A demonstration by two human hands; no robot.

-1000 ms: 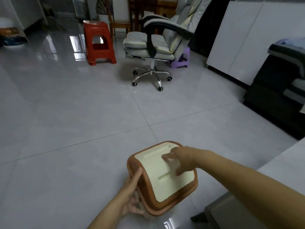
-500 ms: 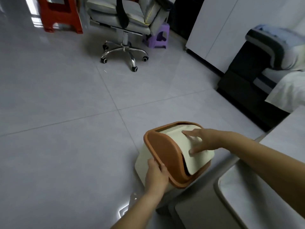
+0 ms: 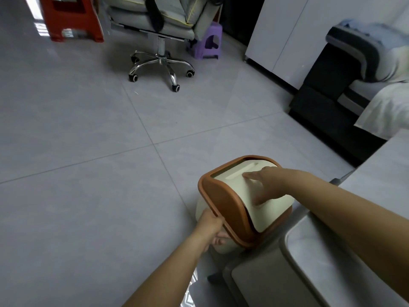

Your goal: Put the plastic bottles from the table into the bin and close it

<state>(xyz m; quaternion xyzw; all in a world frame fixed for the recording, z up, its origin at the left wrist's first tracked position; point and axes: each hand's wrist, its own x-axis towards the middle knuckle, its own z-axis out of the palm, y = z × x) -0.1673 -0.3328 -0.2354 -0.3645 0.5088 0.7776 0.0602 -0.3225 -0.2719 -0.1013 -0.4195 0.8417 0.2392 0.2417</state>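
A small cream bin with an orange-brown lid frame stands on the grey tiled floor beside the table. Its cream swing flap lies nearly flush in the frame, with a thin dark gap at the far edge. My right hand rests flat on the flap, fingers spread. My left hand grips the bin's near left side just under the frame's rim. No plastic bottles are in view.
A grey table edge and a stool or seat sit at the lower right, close to the bin. A swivel chair, a red stool and a purple stool stand farther back. A dark sofa is at right.
The view tilted down and swung right. My left hand shifted from the bin's front to its side under the rim. My right hand stayed on the flap, which tipped and is settling nearly flush.
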